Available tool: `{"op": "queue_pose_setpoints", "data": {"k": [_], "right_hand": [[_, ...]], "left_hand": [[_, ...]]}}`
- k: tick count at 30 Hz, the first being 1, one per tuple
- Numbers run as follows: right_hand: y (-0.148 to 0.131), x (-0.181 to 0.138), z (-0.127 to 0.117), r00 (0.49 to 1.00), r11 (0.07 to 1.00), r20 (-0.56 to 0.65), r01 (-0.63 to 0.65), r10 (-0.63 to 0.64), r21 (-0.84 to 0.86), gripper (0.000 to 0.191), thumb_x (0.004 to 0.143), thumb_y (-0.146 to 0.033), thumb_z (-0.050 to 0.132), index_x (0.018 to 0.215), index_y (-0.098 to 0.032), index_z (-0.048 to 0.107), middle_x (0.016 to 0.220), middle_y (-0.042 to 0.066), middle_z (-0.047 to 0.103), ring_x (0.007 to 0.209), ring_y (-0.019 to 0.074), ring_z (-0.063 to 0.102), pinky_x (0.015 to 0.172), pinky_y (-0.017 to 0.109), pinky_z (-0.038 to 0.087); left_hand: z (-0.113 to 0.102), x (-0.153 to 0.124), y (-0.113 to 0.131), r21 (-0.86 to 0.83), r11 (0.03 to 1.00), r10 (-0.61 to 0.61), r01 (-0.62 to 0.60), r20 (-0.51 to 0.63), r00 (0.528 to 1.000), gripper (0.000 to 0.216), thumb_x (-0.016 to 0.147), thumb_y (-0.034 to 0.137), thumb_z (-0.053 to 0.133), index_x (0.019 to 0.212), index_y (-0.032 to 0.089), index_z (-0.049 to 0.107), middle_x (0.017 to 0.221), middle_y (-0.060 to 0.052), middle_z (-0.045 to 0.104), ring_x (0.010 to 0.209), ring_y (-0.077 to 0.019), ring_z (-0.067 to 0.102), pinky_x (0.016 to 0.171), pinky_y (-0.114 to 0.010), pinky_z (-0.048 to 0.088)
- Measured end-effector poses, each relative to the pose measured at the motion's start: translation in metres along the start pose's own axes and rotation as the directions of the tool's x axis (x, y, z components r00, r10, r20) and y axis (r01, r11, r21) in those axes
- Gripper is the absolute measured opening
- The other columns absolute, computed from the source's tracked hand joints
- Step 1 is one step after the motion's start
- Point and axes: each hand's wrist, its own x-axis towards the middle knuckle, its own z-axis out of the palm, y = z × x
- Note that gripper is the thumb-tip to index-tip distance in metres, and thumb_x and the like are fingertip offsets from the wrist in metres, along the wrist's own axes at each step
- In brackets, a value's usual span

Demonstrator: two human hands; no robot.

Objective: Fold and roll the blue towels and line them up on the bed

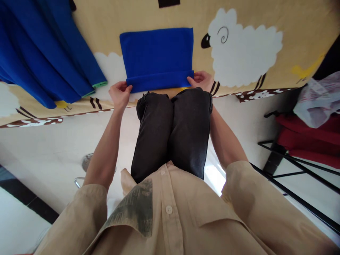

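A blue cloth (159,51) lies flat on a tan sheet printed with sheep, just beyond my knees. Its near edge is turned up into a folded band. My left hand (120,92) pinches the left end of that band between thumb and fingers. At the band's right end, my right hand (201,80) grips the corner, thumb on top of the fabric. Both hands sit level with each other, the band stretched straight between them.
More blue cloth with a green edge (100,84) drapes at the left. The patterned sheet (164,17) ends just in front of my knees. At the right stands a black metal rack (300,163) with red fabric (305,140) and a plastic bag (317,101).
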Motion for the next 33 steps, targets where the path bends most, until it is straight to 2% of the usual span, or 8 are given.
{"op": "queue_pose_setpoints", "data": {"k": [3, 6, 9, 12, 18, 26, 30, 33], "right_hand": [[-0.005, -0.009, -0.007, 0.994, 0.992, -0.043, 0.099, -0.102, -0.076, 0.052, 0.082, -0.026, 0.084, 0.127, -0.018, 0.060, 0.112, 0.010, 0.076, 0.082, 0.0211, 0.071, 0.086, 0.041, 0.063], [-0.011, -0.020, -0.018, 0.928, 0.916, -0.042, 0.357, -0.370, -0.181, 0.054, 0.087, -0.023, 0.077, 0.137, -0.019, 0.058, 0.129, 0.011, 0.070, 0.100, 0.0234, 0.070, 0.098, 0.042, 0.059], [-0.013, -0.024, -0.029, 0.781, 0.732, 0.151, 0.621, -0.606, -0.280, 0.039, 0.102, -0.029, 0.059, 0.141, -0.023, 0.062, 0.149, 0.008, 0.062, 0.138, 0.0238, 0.056, 0.119, 0.044, 0.045], [-0.008, -0.020, -0.034, 0.687, 0.638, 0.418, 0.719, -0.594, -0.274, 0.045, 0.108, -0.040, 0.054, 0.151, -0.028, 0.056, 0.163, 0.003, 0.049, 0.154, 0.0223, 0.042, 0.125, 0.049, 0.035], [-0.002, -0.005, -0.025, 0.730, 0.692, 0.472, 0.659, -0.494, -0.295, 0.057, 0.103, -0.037, 0.062, 0.157, -0.025, 0.049, 0.166, 0.004, 0.043, 0.158, 0.0219, 0.036, 0.127, 0.048, 0.031], [-0.018, 0.005, -0.018, 0.774, 0.695, 0.533, 0.591, -0.343, -0.409, 0.054, 0.100, -0.010, 0.051, 0.154, -0.014, 0.054, 0.164, 0.009, 0.046, 0.155, 0.0269, 0.039, 0.125, 0.054, 0.033], [-0.011, -0.015, -0.033, 0.735, 0.703, 0.550, 0.628, -0.395, -0.334, 0.045, 0.106, -0.022, 0.051, 0.150, -0.017, 0.059, 0.158, 0.007, 0.054, 0.150, 0.0237, 0.047, 0.125, 0.048, 0.035], [-0.001, -0.028, -0.036, 0.768, 0.769, 0.434, 0.598, -0.471, -0.225, 0.039, 0.104, -0.024, 0.053, 0.141, -0.021, 0.067, 0.148, 0.006, 0.065, 0.140, 0.0240, 0.056, 0.122, 0.045, 0.040]], "left_hand": [[0.000, -0.004, 0.014, 0.034, 0.999, 0.028, -0.028, -0.004, 1.000, 0.047, 0.083, 0.058, 0.080, 0.108, 0.021, 0.065, 0.105, -0.009, 0.075, 0.117, -0.0297, 0.071, 0.103, -0.047, 0.059], [-0.004, -0.013, 0.033, 0.133, 0.986, 0.101, -0.099, -0.010, 0.995, 0.053, 0.090, 0.058, 0.075, 0.122, 0.019, 0.059, 0.131, -0.012, 0.068, 0.138, -0.0283, 0.059, 0.113, -0.047, 0.049], [-0.010, -0.021, 0.047, 0.217, 0.944, 0.235, -0.250, 0.091, 0.968, 0.050, 0.094, 0.055, 0.070, 0.131, 0.023, 0.060, 0.156, -0.013, 0.053, 0.153, -0.0303, 0.042, 0.124, -0.052, 0.037], [-0.012, -0.023, 0.051, 0.184, 0.916, 0.293, -0.355, 0.294, 0.910, 0.045, 0.094, 0.058, 0.065, 0.133, 0.033, 0.065, 0.159, -0.006, 0.053, 0.157, -0.0315, 0.037, 0.130, -0.054, 0.031], [-0.005, -0.012, 0.042, 0.214, 0.872, 0.323, -0.441, 0.425, 0.845, 0.065, 0.090, 0.060, 0.069, 0.148, 0.032, 0.059, 0.163, -0.007, 0.049, 0.160, -0.0316, 0.032, 0.134, -0.054, 0.019], [-0.007, 0.001, 0.040, 0.427, 0.726, 0.311, -0.538, 0.495, 0.811, 0.059, 0.100, 0.015, 0.035, 0.156, 0.023, 0.054, 0.163, -0.008, 0.048, 0.157, -0.0243, 0.038, 0.135, -0.051, 0.021], [-0.021, -0.015, 0.038, 0.381, 0.713, 0.346, -0.589, 0.539, 0.768, 0.056, 0.099, 0.016, 0.042, 0.152, 0.023, 0.057, 0.159, -0.009, 0.053, 0.153, -0.0251, 0.044, 0.133, -0.050, 0.027], [-0.028, -0.027, 0.033, 0.332, 0.772, 0.345, -0.542, 0.498, 0.796, 0.050, 0.099, 0.021, 0.048, 0.146, 0.027, 0.062, 0.153, -0.008, 0.060, 0.148, -0.0262, 0.052, 0.128, -0.049, 0.036]]}}
